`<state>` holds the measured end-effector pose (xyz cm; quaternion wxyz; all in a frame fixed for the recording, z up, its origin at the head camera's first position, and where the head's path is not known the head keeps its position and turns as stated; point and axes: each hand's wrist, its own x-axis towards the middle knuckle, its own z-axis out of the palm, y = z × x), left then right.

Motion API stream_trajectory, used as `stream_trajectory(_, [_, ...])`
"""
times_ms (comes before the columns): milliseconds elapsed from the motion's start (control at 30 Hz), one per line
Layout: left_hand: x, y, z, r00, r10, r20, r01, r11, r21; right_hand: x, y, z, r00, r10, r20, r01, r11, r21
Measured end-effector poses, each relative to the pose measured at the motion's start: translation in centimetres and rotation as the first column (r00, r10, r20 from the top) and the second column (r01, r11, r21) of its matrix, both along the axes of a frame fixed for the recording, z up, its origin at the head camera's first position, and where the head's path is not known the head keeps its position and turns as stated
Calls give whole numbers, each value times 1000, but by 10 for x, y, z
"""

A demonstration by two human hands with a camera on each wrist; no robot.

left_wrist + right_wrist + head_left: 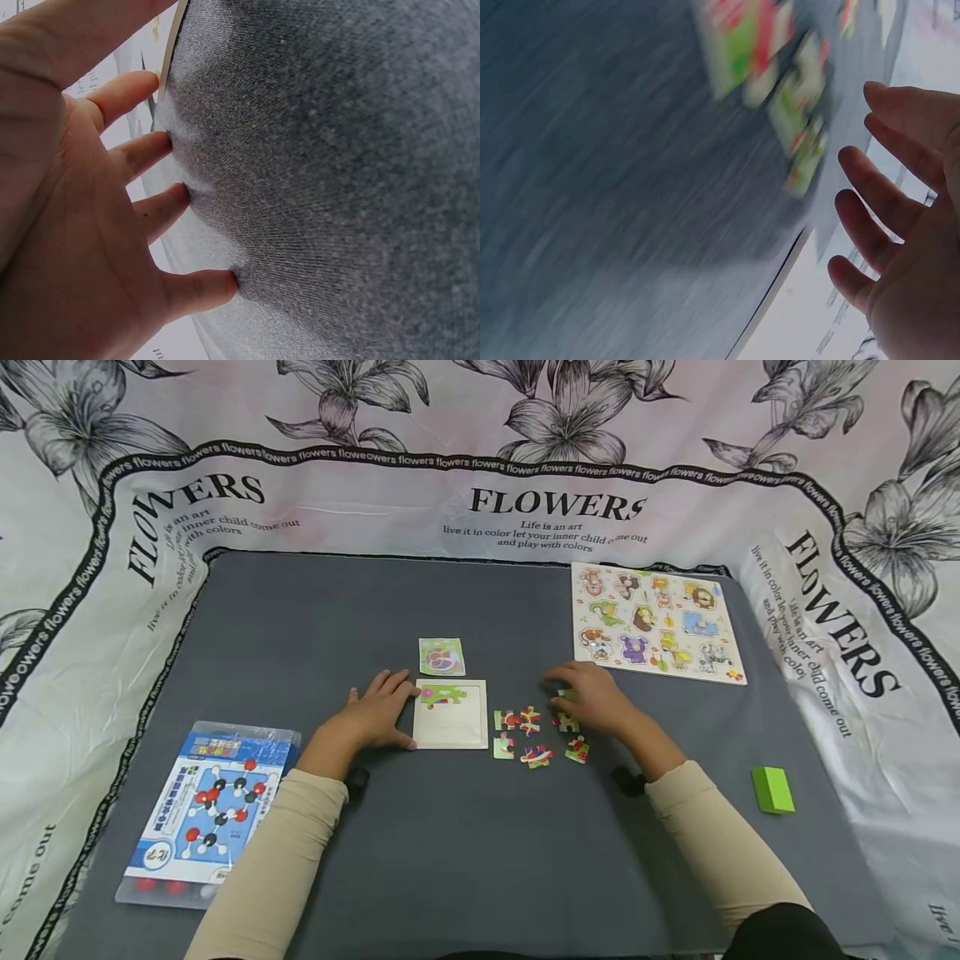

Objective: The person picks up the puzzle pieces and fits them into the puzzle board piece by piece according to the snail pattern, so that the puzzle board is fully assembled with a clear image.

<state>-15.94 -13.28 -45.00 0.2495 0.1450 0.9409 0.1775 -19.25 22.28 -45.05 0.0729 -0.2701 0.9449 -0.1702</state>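
A small white puzzle tray (452, 728) lies in the middle of the table, with green joined pieces (444, 694) along its upper left inside. My left hand (375, 717) rests at the tray's left edge, fingers spread; in the left wrist view its fingertips (225, 282) meet the cloth and the tray's rim. Several loose jigsaw pieces (537, 756) are scattered right of the tray. Above the pieces farthest right, one of them a green piece (567, 723), hovers my right hand (596, 695). Its fingers are loosely bent with nothing between them in the right wrist view, where the pieces look blurred.
Just behind the tray lies a small picture card (442, 657). An animal sticker board (660, 625) is at the back right. A green block (772, 790) stands at the right, and a boxed molecule model set (206, 814) lies at the left beside my forearm.
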Motion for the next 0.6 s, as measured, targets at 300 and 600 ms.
stream_trajectory(300, [2,-5,4,1000,-7,1,7,1000,13,2,24,-1,1000,-8,1,8,1000,-22])
stream_trajectory(600, [2,-2,4,1000,-15,6,15,1000,24,3,28,-6,1000,-1,-7,1,1000,-7])
